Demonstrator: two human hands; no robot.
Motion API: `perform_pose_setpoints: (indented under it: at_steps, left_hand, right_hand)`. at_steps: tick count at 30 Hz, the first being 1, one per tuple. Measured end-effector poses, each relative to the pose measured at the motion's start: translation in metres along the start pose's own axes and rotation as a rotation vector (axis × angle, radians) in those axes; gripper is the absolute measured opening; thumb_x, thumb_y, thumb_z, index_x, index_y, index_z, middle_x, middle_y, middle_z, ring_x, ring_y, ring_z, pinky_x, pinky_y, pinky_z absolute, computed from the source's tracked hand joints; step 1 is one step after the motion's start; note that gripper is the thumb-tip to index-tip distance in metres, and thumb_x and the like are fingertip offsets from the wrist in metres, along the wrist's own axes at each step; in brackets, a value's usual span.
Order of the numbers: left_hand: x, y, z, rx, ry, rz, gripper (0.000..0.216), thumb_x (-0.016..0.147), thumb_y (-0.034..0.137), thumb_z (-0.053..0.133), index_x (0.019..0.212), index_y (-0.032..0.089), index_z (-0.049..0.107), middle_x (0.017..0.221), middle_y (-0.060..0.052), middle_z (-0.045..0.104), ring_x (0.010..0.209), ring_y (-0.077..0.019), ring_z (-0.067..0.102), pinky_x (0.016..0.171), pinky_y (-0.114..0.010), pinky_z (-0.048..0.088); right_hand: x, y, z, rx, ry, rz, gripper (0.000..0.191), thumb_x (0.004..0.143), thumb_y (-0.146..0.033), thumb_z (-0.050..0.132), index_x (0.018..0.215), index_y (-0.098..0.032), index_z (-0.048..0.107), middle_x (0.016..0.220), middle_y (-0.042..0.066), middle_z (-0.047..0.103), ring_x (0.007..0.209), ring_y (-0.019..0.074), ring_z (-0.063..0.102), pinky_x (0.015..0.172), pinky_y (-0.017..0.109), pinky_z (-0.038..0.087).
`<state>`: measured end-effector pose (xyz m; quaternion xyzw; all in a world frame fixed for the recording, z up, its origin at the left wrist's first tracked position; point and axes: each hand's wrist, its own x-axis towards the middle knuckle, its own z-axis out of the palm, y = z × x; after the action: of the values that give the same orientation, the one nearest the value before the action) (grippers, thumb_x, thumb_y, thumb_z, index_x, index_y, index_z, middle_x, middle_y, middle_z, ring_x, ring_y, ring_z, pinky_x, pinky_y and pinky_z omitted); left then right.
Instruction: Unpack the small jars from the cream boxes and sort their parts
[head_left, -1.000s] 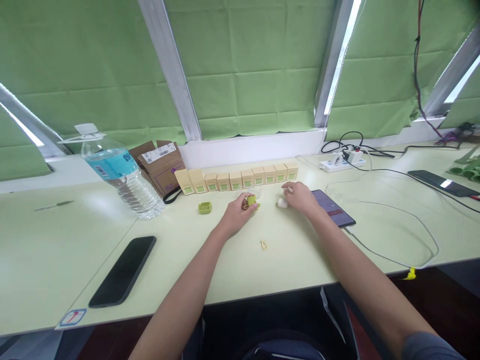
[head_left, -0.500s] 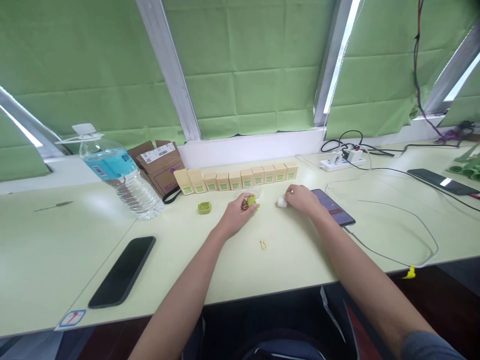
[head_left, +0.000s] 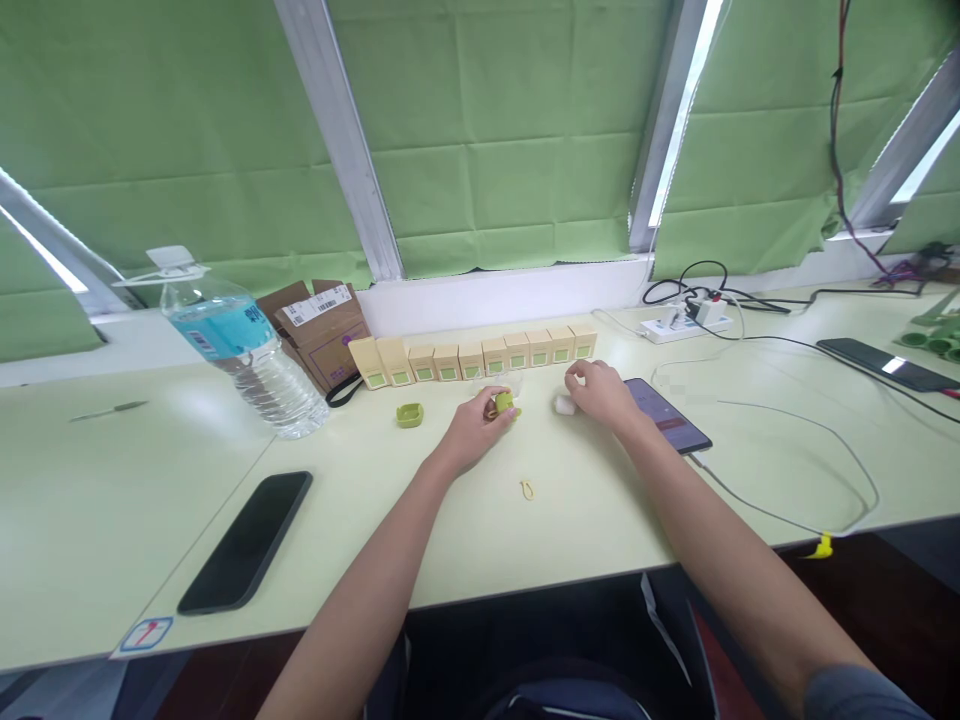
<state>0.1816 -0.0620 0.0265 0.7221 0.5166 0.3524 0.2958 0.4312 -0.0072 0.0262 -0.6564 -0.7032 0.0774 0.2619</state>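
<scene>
My left hand (head_left: pixel 474 425) is closed round a small green and brown piece (head_left: pixel 502 403) near the middle of the pale green table (head_left: pixel 465 520). My right hand (head_left: pixel 600 392) is curled, its fingertips pinched above a small white piece (head_left: pixel 563 404) that lies on the table; whether it grips anything I cannot make out. Behind both hands runs a row of several small tan boxes with green squares (head_left: pixel 480 357). A green cap-like piece (head_left: pixel 409 415) lies to the left, and a small yellow clip (head_left: pixel 528 489) sits nearer me.
A large water bottle (head_left: pixel 240 345) and a cardboard box (head_left: pixel 319 325) stand at the left. A black phone (head_left: pixel 247 540) lies front left, another phone (head_left: pixel 667 415) by my right wrist with a cable (head_left: pixel 787 440). A power strip (head_left: pixel 686 322) sits at the back right.
My right hand has lifted slightly off the white piece, fingers now pinched just above it. My left hand holds still.
</scene>
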Motion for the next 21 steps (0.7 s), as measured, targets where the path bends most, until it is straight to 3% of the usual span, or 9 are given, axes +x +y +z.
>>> perform_pose_setpoints:
  at_steps: [5, 9, 13, 17, 21]
  left_hand:
    - [-0.001, 0.001, 0.0, -0.011, -0.005, 0.02, 0.048, 0.087, 0.056, 0.058, 0.124, 0.025, 0.062, 0.08, 0.001, 0.053, 0.072, -0.0148, 0.05, 0.071, -0.028, 0.043]
    - [-0.002, -0.001, -0.001, -0.042, -0.021, 0.07, 0.046, 0.091, 0.053, 0.055, 0.127, 0.025, 0.06, 0.089, -0.002, 0.058, 0.08, -0.016, 0.054, 0.08, -0.031, 0.045]
    - [-0.002, -0.002, -0.001, -0.132, -0.074, 0.109, 0.046, 0.094, 0.05, 0.052, 0.131, 0.024, 0.059, 0.102, -0.005, 0.064, 0.087, -0.0179, 0.059, 0.086, -0.033, 0.047]
    - [-0.002, -0.003, -0.002, -0.161, -0.092, 0.128, 0.047, 0.094, 0.048, 0.052, 0.133, 0.023, 0.059, 0.104, -0.007, 0.066, 0.088, -0.0188, 0.06, 0.088, -0.035, 0.048]
    - [-0.002, -0.002, -0.002, -0.145, -0.064, 0.138, 0.05, 0.093, 0.047, 0.055, 0.136, 0.022, 0.059, 0.105, -0.008, 0.066, 0.093, -0.0204, 0.06, 0.09, -0.036, 0.048]
  right_hand:
    - [-0.003, -0.014, 0.006, 0.179, 0.112, -0.334, 0.02, 0.092, -0.027, 0.052, 0.093, -0.02, 0.071, 0.103, 0.009, 0.07, 0.105, 0.0257, 0.06, 0.098, 0.039, 0.044]
    - [-0.016, -0.033, 0.012, 0.343, 0.016, -0.554, 0.015, 0.092, -0.029, 0.058, 0.09, -0.024, 0.073, 0.096, 0.005, 0.071, 0.096, 0.0221, 0.063, 0.092, 0.037, 0.048]
    - [-0.027, -0.045, 0.014, 0.416, -0.031, -0.634, 0.011, 0.089, -0.027, 0.064, 0.088, -0.025, 0.074, 0.101, 0.005, 0.069, 0.099, 0.0206, 0.065, 0.093, 0.036, 0.05]
    - [-0.031, -0.048, 0.015, 0.468, -0.041, -0.615, 0.01, 0.088, -0.026, 0.066, 0.09, -0.025, 0.075, 0.105, 0.006, 0.069, 0.099, 0.0201, 0.066, 0.094, 0.037, 0.052]
    - [-0.03, -0.048, 0.015, 0.529, -0.117, -0.58, 0.015, 0.089, -0.025, 0.06, 0.089, -0.024, 0.075, 0.095, 0.004, 0.073, 0.089, 0.018, 0.069, 0.084, 0.032, 0.056]
